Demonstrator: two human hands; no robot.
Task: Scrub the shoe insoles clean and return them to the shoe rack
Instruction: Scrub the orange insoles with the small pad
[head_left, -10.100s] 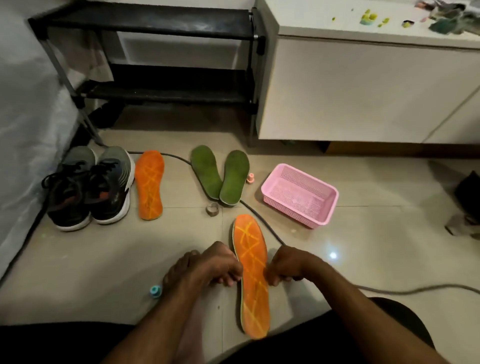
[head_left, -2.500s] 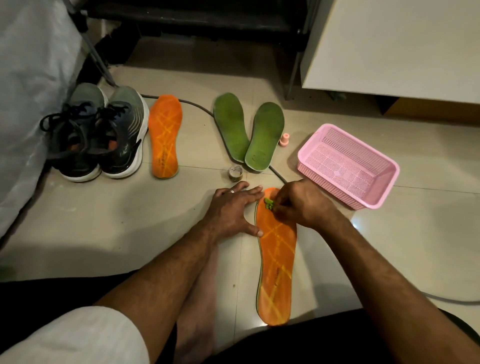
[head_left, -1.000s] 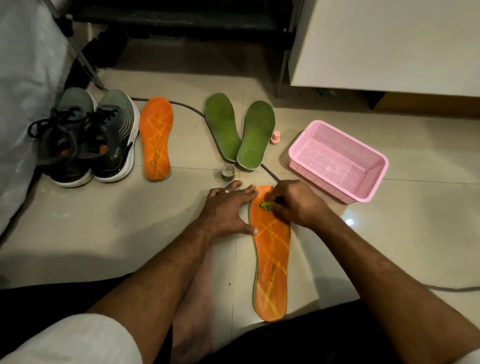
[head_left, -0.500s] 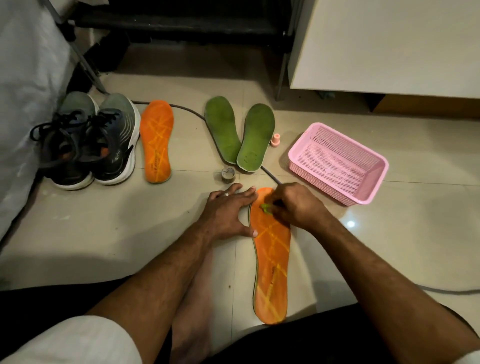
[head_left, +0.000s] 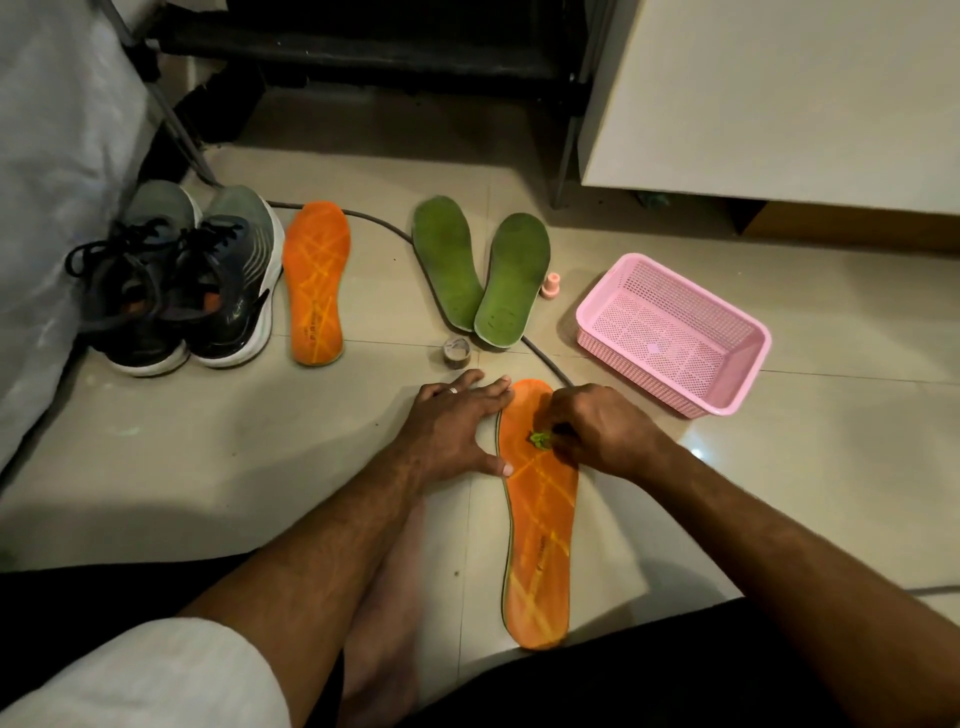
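Orange foam insole (head_left: 540, 519) lies on the tiled floor (head_left: 260, 457), steadied by the flat left hand (head_left: 457, 426); the right hand (head_left: 597, 431) pinches a small green scrubber (head_left: 540, 439) at its toe. Three insoles await; none racked.

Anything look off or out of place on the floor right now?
Slightly: a grey cable runs under the green insoles and beneath the toe of the orange insole being scrubbed. Nothing spilled or damaged.
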